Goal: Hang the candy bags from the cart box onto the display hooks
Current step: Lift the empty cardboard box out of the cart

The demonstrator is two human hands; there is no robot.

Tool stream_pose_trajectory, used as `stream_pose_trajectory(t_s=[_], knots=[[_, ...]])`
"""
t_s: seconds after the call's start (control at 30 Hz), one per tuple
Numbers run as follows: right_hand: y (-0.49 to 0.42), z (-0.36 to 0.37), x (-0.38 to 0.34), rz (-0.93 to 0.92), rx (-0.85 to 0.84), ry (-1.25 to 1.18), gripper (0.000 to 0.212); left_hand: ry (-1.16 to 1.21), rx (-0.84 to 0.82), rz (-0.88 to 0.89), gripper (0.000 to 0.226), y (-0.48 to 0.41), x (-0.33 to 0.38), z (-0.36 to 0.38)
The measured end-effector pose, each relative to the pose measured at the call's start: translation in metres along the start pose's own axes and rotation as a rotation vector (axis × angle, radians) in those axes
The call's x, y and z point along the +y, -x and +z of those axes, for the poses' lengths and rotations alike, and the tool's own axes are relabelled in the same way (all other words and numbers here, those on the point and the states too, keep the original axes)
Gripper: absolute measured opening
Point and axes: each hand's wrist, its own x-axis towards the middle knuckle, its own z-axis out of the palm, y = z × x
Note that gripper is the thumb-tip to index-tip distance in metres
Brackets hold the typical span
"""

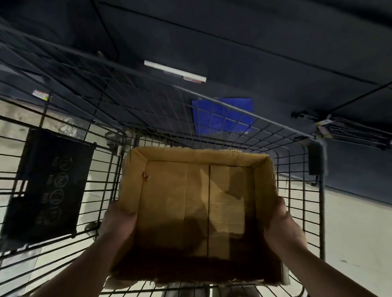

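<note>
Presently: one cart box (190, 151), brown cardboard, open-topped, centre to lower centre of the frame, inside a wire cart (234, 107). Left hand (118, 221) grips the box's left wall, right hand (283, 226) grips its right wall; both are closed round the cardboard near the lower corners, and most of the fingertips are hidden behind the walls. Contents: no candy bags in sight; the floor shows bare board, a centre seam, creases and a torn paler patch. One small reddish speck sits on the upper-left inner wall, too small to identify. Rim edges are ragged and the near side lies in deep shadow. Step in hand, by judgement: hanging looks finished or nearly so, and the box is being handled as an empty. Next move likely calls for a level two-handed lift clear of the wires, or a check for leftovers. Wire prongs with tags (353, 129), probably display hooks, lie at right of frame. Also: black placard (48, 185) at left, blue sheet (223, 115) above centre.
</note>
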Motion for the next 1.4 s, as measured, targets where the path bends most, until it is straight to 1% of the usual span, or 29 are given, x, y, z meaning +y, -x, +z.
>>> stream_pose_trajectory(t_s=[0.1,0.2,0.3,0.37,0.53,0.77,0.87,0.97,1.07,1.23,1.4], knots=[[0.021,-0.015,-0.001,-0.054,0.029,-0.062,0.063,0.034,0.116,-0.005,0.035,0.023,0.003,-0.020],[0.038,-0.033,0.000,-0.080,0.062,-0.080,0.066,0.085,0.189,0.024,0.040,0.047,0.009,-0.040],[0.056,-0.058,0.002,-0.091,0.110,-0.099,0.073,0.151,0.241,0.082,0.037,0.077,0.019,-0.060],[0.064,-0.071,0.003,-0.092,0.120,-0.085,0.075,0.193,0.266,0.124,0.037,0.090,0.025,-0.069],[0.089,-0.111,0.016,-0.099,0.226,-0.129,0.080,0.263,0.321,0.231,0.035,0.134,0.045,-0.093],[0.120,-0.150,0.063,-0.122,0.342,-0.236,0.080,0.338,0.344,0.352,0.036,0.198,0.081,-0.102],[0.131,-0.164,0.099,-0.128,0.408,-0.307,0.079,0.363,0.368,0.407,0.039,0.226,0.103,-0.093],[0.143,-0.174,0.146,-0.081,0.449,-0.394,0.076,0.361,0.370,0.507,0.039,0.261,0.130,-0.076],[0.152,-0.176,0.206,-0.016,0.507,-0.503,0.066,0.320,0.354,0.593,0.040,0.298,0.163,-0.049],[0.171,-0.166,0.322,0.090,0.618,-0.704,0.040,0.230,0.321,0.772,0.030,0.369,0.213,0.021],[0.203,-0.140,0.439,0.218,0.722,-0.807,0.042,0.153,0.253,0.924,0.032,0.437,0.249,0.109]])
